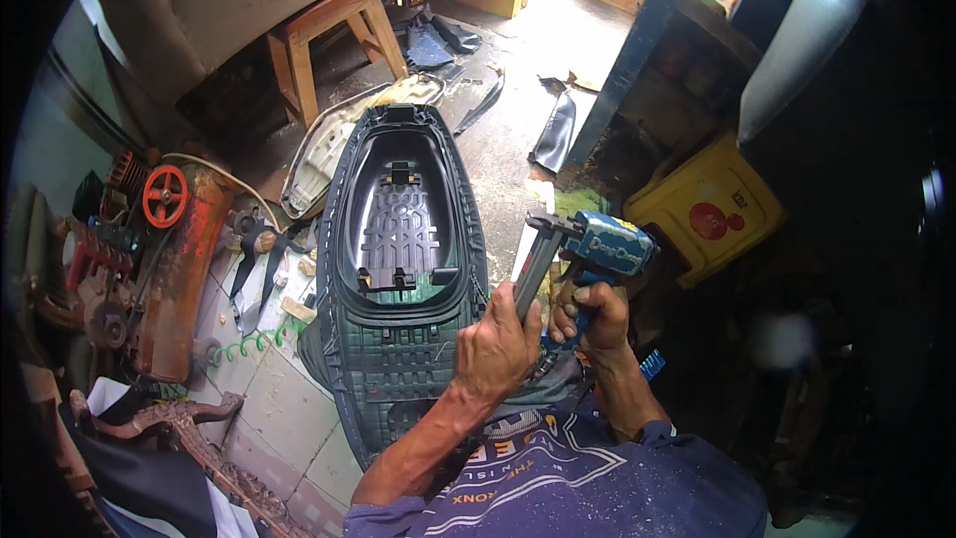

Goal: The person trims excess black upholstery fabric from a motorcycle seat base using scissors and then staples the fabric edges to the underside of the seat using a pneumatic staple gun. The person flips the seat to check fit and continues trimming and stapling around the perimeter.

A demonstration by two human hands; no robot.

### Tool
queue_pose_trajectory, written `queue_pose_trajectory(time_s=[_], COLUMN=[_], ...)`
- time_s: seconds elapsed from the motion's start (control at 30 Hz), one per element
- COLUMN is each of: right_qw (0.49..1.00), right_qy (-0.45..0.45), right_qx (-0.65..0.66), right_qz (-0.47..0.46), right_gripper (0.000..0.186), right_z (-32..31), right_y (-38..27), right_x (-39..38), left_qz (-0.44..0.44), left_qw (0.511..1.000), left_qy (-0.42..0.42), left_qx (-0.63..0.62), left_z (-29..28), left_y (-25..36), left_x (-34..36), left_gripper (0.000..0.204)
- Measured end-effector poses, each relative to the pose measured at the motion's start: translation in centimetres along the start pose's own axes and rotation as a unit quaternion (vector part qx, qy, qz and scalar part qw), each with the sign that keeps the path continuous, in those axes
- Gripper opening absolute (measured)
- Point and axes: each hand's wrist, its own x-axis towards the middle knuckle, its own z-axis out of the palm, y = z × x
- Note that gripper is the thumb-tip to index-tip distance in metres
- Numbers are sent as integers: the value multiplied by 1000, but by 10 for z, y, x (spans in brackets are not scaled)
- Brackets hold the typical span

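A blue pneumatic staple gun [615,243] is held up in front of me, to the right of a motorcycle seat. My right hand [597,317] wraps round its handle. Closed on the gun's long grey magazine [541,267] is my left hand [498,347]. The seat [398,347] lies upside down close before me, its narrower end pointing away. Its black plastic base shows a deep oval hollow, and dark cover material is folded over the rim. The gun's nose is apart from the seat.
On the left stands a rusty orange air compressor [189,274] with a red wheel, a green coiled hose [254,344] nearby. Beyond the seat are a pale seat shell [324,154] and a wooden stool [334,35]. A yellow crate [705,209] and dark scraps [556,132] lie right.
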Motion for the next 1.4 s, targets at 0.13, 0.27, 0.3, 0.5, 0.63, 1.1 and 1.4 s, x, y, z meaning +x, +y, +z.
queue_pose_trajectory(time_s=[0.13,0.27,0.3,0.5,0.63,1.1,1.4], right_qw=[997,994,988,634,486,672,243], right_qy=[0,15,22,164,25,135,-89], right_qx=[75,-105,-151,-698,-839,-667,-821], right_qz=[8,-20,36,291,243,290,509], right_gripper=[34,69,63,63,41,47,35], right_z=[-11,-67,-88,-224,-263,-183,-118], right_y=[-16,7,25,141,176,66,41], right_x=[42,60,52,-60,-96,-96,-61], left_qz=[-76,-82,-82,-132,-181,-314,-294], left_qw=[991,981,984,985,976,901,874], left_qy=[-96,-91,-87,-83,-85,-82,-68], left_qx=[-48,-150,-133,-79,-92,-287,-379], left_z=[-27,-49,-52,-63,-74,-82,-81], left_y=[-32,-71,-81,-146,-178,-273,-304], left_x=[-1,-15,-21,-45,-53,-111,-111], left_gripper=[52,54,53,48,47,47,46])
